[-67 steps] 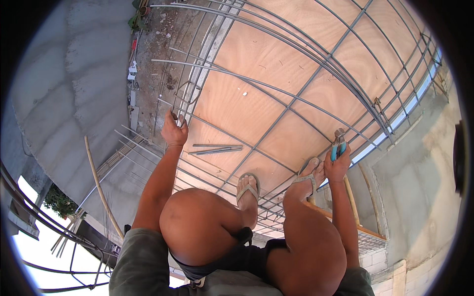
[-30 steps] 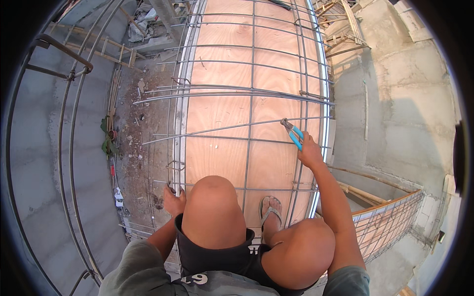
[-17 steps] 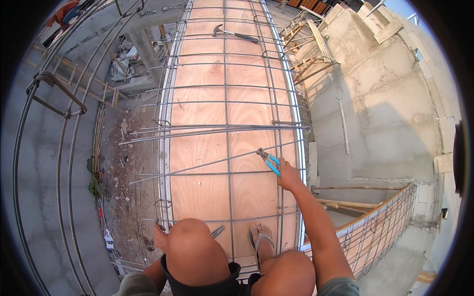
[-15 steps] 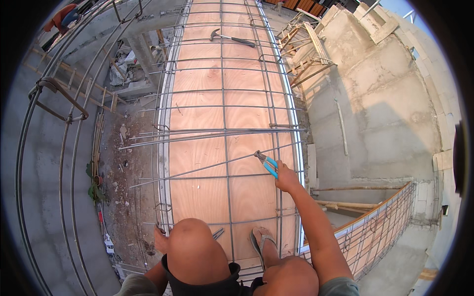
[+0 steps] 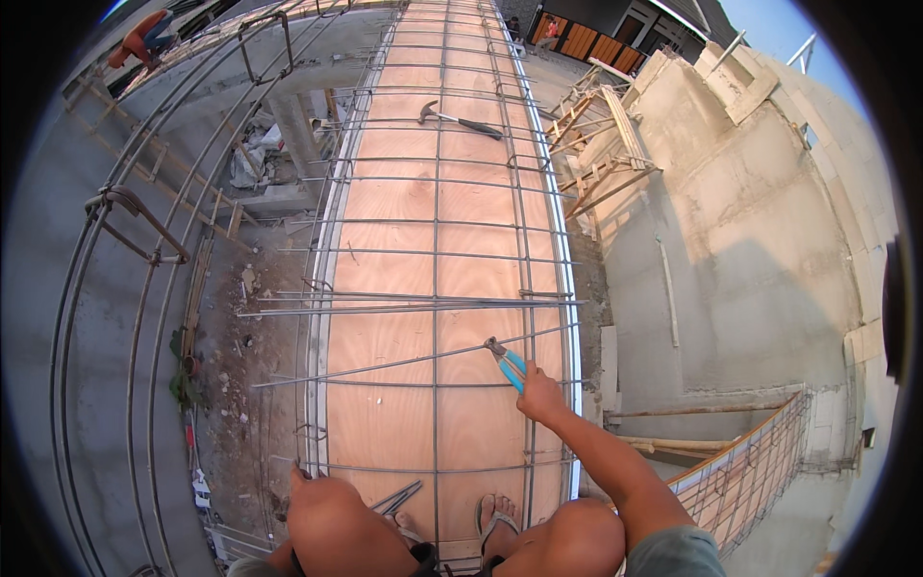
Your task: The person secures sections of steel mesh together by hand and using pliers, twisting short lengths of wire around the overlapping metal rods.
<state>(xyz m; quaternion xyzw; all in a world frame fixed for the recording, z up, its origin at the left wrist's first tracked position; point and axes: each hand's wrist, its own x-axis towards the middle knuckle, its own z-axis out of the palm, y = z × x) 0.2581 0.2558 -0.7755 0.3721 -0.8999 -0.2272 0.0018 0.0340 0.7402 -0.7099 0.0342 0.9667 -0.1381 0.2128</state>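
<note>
My right hand (image 5: 542, 396) is wrapped round the blue handles of a pair of end-cutting pincers (image 5: 508, 365). Their metal jaws meet a loose steel bar (image 5: 404, 362) that slants across the rebar grid (image 5: 436, 260); whether they grip it cannot be told. Behind my left knee, at the left edge of the plywood (image 5: 380, 433), only a small part of my left hand (image 5: 297, 473) shows, near the end of a cross bar. What its fingers do is hidden.
Farther along the plywood lies a claw hammer (image 5: 461, 122). Several loose bars (image 5: 413, 306) cross the grid. Another tool or metal piece (image 5: 397, 497) rests by my left foot. Tall rebar (image 5: 144, 346) stands left; ground drops beside both edges. A co-worker (image 5: 144, 43) bends far left.
The view has tilted up, so the grid and hammer sit lower in it. My knees have moved apart, showing my left foot. The pincers stay at the slanted bar.
</note>
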